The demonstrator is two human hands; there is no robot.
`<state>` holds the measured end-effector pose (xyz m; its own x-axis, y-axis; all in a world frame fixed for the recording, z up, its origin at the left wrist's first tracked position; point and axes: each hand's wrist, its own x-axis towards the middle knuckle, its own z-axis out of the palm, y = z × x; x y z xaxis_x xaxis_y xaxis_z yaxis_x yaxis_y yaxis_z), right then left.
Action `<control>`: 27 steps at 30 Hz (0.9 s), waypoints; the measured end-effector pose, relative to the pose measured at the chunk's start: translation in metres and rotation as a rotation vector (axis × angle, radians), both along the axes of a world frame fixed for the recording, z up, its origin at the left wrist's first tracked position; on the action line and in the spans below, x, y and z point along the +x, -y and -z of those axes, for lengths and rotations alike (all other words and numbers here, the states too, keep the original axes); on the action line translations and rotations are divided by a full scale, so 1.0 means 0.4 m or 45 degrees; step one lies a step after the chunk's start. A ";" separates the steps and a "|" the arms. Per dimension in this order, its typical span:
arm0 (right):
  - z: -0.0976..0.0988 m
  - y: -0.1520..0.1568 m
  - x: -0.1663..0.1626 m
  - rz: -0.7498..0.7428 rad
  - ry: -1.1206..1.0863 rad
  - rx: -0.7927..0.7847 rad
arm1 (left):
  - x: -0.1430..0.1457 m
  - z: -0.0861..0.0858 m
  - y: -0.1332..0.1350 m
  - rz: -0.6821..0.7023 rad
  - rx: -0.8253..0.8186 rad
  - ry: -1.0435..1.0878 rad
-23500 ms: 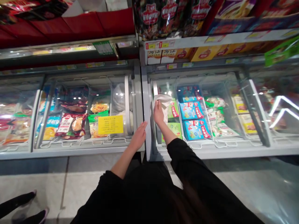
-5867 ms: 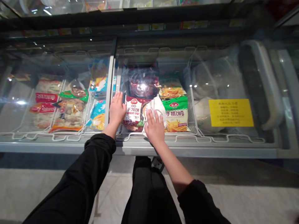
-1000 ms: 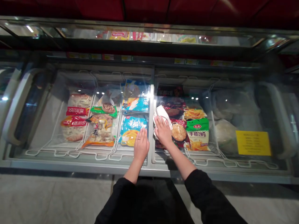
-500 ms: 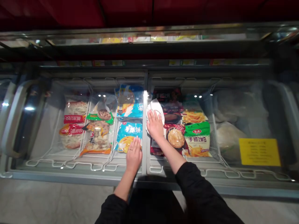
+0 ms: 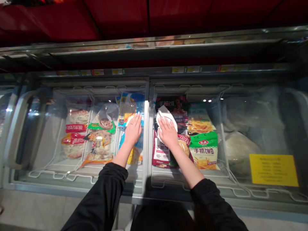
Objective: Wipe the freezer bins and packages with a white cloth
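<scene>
- Since half a second ago, our left hand [image 5: 133,129] moved up the freezer glass [image 5: 72,128], resting flat, fingers spread, holding nothing.
- Our right hand [image 5: 168,134] presses a white cloth [image 5: 163,114] flat against the glass.

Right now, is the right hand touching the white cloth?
Touching. The head view shows the right hand pressed flat on the white cloth against the freezer lid.

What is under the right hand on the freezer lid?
A white cloth lies under the right hand, pressed flat on the glass lid. Its upper edge pokes out past the fingers; the rest is covered. Below the glass lies a red packet.
</scene>
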<state>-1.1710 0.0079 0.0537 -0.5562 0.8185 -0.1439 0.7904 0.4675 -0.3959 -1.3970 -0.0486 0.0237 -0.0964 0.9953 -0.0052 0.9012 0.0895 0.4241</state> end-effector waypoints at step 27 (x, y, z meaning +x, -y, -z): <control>0.053 0.137 -0.192 -0.127 -0.233 0.056 | -0.157 0.006 0.027 -0.386 0.031 0.015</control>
<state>-1.2478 -0.0471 0.0326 -0.6486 0.7612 0.0017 0.6561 0.5602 -0.5057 -1.4599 -0.0595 0.0214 -0.3891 0.9211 0.0157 0.8301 0.3432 0.4395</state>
